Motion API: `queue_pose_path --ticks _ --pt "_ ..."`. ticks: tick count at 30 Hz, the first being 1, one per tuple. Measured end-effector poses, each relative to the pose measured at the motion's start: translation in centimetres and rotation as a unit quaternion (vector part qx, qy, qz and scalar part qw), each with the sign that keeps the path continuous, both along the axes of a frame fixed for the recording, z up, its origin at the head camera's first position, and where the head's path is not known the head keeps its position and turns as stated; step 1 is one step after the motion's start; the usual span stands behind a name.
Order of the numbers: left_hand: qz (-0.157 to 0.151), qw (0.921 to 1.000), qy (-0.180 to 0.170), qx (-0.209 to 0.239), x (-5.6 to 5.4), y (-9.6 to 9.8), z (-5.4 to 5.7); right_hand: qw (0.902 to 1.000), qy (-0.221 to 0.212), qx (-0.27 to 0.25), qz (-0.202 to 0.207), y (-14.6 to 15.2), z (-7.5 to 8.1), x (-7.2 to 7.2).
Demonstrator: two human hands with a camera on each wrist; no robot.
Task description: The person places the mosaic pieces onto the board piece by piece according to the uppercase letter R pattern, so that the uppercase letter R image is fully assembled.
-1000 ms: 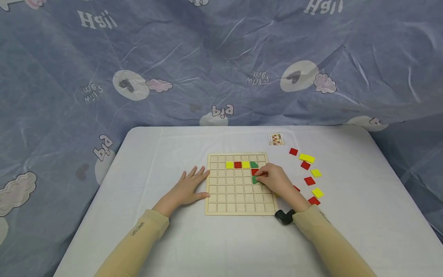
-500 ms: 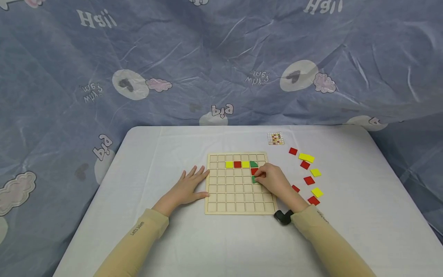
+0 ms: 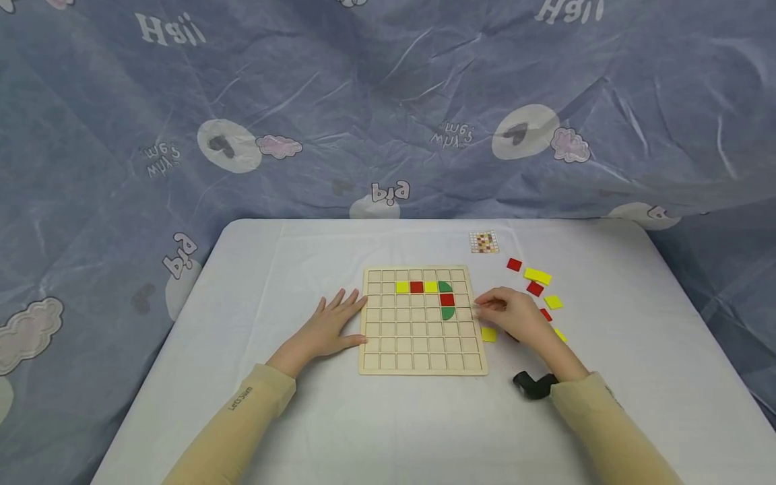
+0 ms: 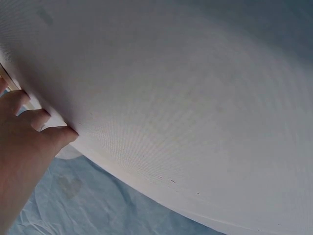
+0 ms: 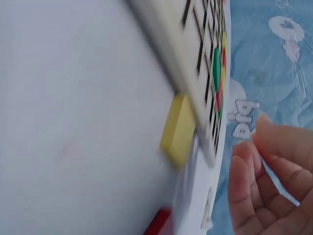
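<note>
My left hand (image 3: 330,330) lies flat with fingers spread, its tips at the left edge of the gridded wooden board (image 3: 412,343). Beyond the board's right edge, my right hand (image 3: 515,316) hovers with loosely bent fingers and nothing between them. In the board's second row from the back sit a yellow tile (image 3: 403,287), a red tile (image 3: 416,287), another yellow tile (image 3: 430,287) and a green rounded piece (image 3: 445,287). Below that green piece come a red tile (image 3: 446,300) and a second green rounded piece (image 3: 448,313). A loose yellow tile (image 5: 179,129) lies against the board's right edge.
Several loose red and yellow tiles (image 3: 537,276) are scattered right of the board, some partly hidden by my right hand. A small patterned card (image 3: 483,242) lies behind the board. Near the right sleeve is a black curved object (image 3: 533,386). A printed curtain (image 3: 388,101) hangs behind the table.
My right hand has let go of the lower green rounded piece and moved right, off the board, uncovering that piece and the red tile. The left hand has stayed in place.
</note>
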State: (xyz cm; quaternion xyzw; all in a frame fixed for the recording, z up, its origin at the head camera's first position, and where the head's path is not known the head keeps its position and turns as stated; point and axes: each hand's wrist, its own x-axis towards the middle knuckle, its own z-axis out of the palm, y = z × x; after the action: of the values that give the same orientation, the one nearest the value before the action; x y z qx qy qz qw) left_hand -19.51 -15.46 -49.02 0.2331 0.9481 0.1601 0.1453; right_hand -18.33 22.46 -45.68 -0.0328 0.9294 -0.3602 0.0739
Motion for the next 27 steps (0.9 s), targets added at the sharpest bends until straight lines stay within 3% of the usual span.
queue_pose_path --ticks 6,17,27 --pt "0.0 1.0 0.004 0.005 -0.1 -0.1 0.0 0.9999 -0.009 0.006 0.009 1.7 -0.4 1.2" --pt "-0.001 1.0 0.001 0.002 0.0 -0.1 -0.2 0.997 0.031 0.046 0.054 2.0 -1.8 2.7" --pt "-0.001 1.0 0.001 -0.002 0.0 0.0 0.0 0.9951 -0.006 0.08 0.058 0.9 -1.3 2.6"
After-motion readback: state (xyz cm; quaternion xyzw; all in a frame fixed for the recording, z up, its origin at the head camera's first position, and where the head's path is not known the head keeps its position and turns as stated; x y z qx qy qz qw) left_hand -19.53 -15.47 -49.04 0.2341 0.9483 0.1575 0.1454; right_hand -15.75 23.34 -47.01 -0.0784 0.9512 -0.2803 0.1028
